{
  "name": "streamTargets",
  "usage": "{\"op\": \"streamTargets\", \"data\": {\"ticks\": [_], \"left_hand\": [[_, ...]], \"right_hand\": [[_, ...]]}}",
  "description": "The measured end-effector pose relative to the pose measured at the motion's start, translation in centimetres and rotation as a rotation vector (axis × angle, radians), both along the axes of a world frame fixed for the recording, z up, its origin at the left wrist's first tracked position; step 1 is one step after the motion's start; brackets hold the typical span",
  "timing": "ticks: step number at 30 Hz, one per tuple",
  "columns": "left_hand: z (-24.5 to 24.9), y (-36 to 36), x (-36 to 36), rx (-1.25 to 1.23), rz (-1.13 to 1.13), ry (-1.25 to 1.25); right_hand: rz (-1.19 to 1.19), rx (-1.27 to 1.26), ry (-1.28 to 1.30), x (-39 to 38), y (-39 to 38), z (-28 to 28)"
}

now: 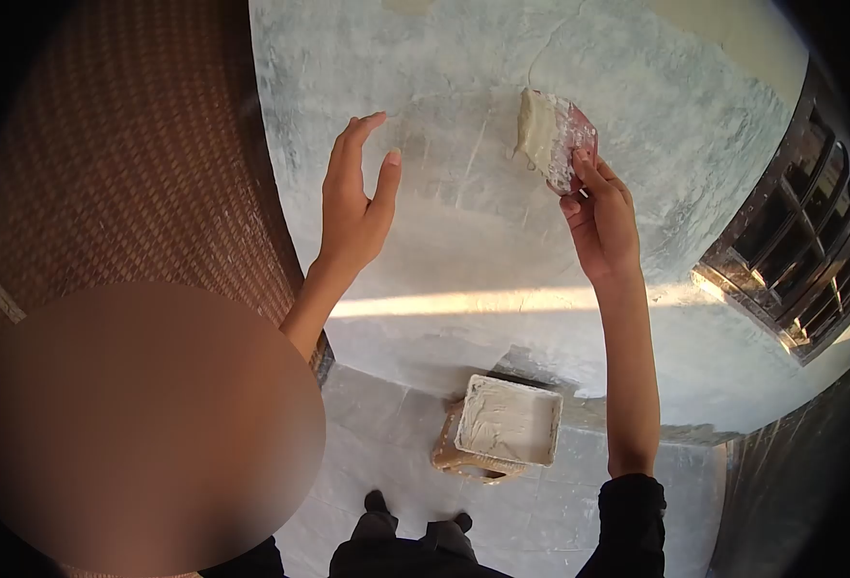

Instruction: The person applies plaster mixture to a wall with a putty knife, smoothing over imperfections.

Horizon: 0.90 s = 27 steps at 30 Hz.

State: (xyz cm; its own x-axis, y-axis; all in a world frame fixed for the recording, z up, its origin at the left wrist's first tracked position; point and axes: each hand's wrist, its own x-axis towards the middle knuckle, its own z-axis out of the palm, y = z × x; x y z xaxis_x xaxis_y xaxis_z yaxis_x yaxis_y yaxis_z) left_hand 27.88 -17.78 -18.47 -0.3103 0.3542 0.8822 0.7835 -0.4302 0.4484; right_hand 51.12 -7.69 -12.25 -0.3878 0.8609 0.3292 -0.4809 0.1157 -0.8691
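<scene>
Left hand [353, 207] up, open-fingered; right hand [600, 217] up in pinch grip.

Reddish-brown flat scraper [573, 144] smeared with cream-white putty; mottled pale grey plastered wall [637, 87]; white rectangular tray [509, 420] of pale putty; woven brown screen [136, 144]; dark window frame [800, 241].

Right hand [600, 217] presses a putty-loaded scraper [555, 138] to the wall [463, 193]; left hand [355, 197] open beside it.
</scene>
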Motion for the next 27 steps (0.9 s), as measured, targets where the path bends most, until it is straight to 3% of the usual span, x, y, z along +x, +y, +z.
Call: {"op": "streamTargets", "data": {"ticks": [8,13,19,22,24,25,27], "left_hand": [[12.4,-2.2,-7.6,0.265,0.117,0.110],[14.3,-3.4,-11.0,0.344,0.200,0.166],[16.4,-2.6,-17.4,0.390,0.243,0.180],[17.8,-0.6,-21.4,0.426,0.221,0.206],[19.0,1.0,-23.8,0.470,0.207,0.235],[19.6,1.8,-25.0,0.473,0.181,0.239],[20.6,3.4,-27.1,0.486,0.099,0.252]], "right_hand": [[0.097,0.220,0.058,-7.5,-1.0,11.4],[0.164,0.322,0.104,-12.0,-0.7,15.1],[0.060,0.496,0.074,-18.7,0.2,19.1],[-0.144,0.583,0.103,-22.9,0.1,20.4],[-0.466,0.782,-0.004,-25.7,0.6,21.5],[-0.493,0.780,-0.005,-27.1,0.8,21.8],[-0.826,1.054,-0.123,-29.6,1.1,22.5]]}}
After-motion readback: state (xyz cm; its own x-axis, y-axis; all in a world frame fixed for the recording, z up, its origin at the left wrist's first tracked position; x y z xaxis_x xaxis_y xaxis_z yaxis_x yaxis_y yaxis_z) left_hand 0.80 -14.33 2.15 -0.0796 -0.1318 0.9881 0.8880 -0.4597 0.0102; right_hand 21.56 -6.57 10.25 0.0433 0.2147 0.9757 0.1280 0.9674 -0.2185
